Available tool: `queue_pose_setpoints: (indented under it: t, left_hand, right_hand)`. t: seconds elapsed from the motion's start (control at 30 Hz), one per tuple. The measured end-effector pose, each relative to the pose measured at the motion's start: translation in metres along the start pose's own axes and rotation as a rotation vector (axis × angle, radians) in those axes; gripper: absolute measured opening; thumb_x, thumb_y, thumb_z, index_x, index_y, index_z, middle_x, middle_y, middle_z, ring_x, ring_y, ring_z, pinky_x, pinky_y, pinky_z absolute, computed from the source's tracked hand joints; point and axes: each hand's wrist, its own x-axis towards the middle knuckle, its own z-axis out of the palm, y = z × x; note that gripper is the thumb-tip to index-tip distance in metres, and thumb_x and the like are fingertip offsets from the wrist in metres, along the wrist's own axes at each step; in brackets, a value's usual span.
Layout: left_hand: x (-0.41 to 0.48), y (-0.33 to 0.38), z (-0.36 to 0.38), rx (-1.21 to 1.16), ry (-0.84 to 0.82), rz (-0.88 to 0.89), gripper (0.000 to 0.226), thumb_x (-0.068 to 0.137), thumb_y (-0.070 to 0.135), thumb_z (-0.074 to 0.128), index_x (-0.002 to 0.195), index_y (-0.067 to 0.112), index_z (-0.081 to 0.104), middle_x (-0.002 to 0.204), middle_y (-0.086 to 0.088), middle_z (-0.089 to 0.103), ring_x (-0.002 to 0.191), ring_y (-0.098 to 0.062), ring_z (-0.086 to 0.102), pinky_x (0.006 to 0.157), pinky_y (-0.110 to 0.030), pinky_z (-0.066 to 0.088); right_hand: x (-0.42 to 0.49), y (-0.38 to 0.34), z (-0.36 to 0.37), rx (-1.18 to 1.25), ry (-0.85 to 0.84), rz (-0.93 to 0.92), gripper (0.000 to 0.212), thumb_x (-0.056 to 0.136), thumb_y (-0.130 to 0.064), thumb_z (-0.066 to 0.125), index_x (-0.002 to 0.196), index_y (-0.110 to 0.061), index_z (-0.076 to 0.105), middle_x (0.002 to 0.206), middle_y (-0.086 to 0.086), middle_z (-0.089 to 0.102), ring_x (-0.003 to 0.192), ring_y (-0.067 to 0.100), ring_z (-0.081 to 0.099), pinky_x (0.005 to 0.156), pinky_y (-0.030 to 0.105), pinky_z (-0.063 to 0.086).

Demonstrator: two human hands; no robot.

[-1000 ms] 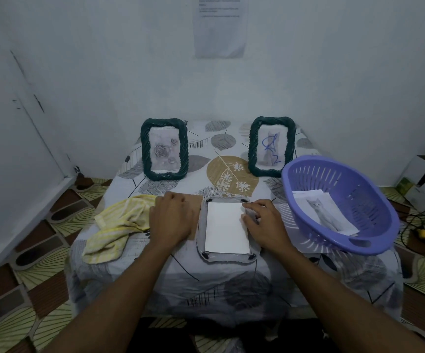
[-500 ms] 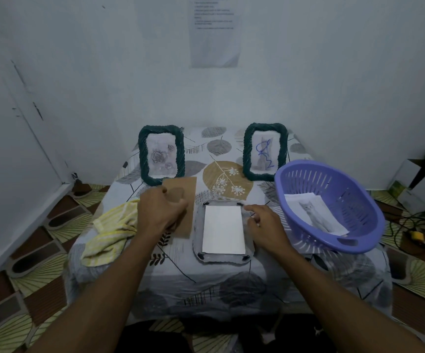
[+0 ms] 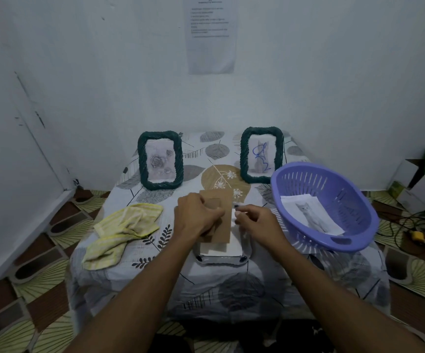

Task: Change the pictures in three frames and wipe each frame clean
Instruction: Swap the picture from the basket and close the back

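Leaf-patterned tablecloth [image 3: 155,253]: brown cardboard backing board [image 3: 222,225], earlier laid flat, is now gripped by left hand [image 3: 196,217] above face-down grey frame [image 3: 220,259]. Whether right hand [image 3: 257,222] holds anything cannot be told. Reclosing is expected.

A printed sheet [image 3: 210,34] is seen on the wall [image 3: 78,72], and several short lines of small dark type are carried on its upper part. What may be a heading is set at the very top, but the print is too blurred for any word to be read.
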Motion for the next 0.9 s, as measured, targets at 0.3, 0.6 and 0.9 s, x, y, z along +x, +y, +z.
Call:
queue_pose_setpoints:
  t: [0.3, 0.6, 0.9]
  left_hand:
    - [0.009, -0.021, 0.015, -0.143, 0.027, 0.084, 0.034, 0.088, 0.037, 0.061, 0.109, 0.012, 0.068, 0.107, -0.007, 0.064, 0.102, -0.023, 0.059, 0.088, -0.033, 0.046]
    - [0.012, -0.050, 0.012, -0.460, -0.188, -0.126, 0.018, 0.087, -0.004, 0.058, 0.101, 0.002, 0.067, 0.067, -0.019, 0.066, 0.048, -0.020, 0.056, 0.046, -0.025, 0.050]
    - [0.015, -0.060, 0.025, -0.012, -0.185, 0.081, 0.023, 0.081, 0.016, 0.069, 0.103, 0.011, 0.074, 0.103, -0.010, 0.072, 0.095, -0.021, 0.065, 0.086, -0.027, 0.051]
  right_hand:
    - [0.005, -0.012, -0.001, 0.405, 0.021, 0.253, 0.025, 0.088, -0.001, 0.064, 0.113, -0.008, 0.062, 0.090, 0.020, 0.072, 0.068, 0.022, 0.066, 0.063, 0.031, 0.057]
    - [0.010, -0.011, -0.001, 0.024, 0.004, 0.197, 0.043, 0.085, -0.004, 0.069, 0.127, -0.004, 0.058, 0.086, 0.004, 0.068, 0.073, 0.016, 0.066, 0.065, 0.028, 0.056]
    - [0.004, 0.002, 0.007, -0.512, -0.036, 0.063, 0.026, 0.084, -0.026, 0.071, 0.102, -0.007, 0.071, 0.090, 0.008, 0.072, 0.087, 0.020, 0.065, 0.083, 0.039, 0.055]
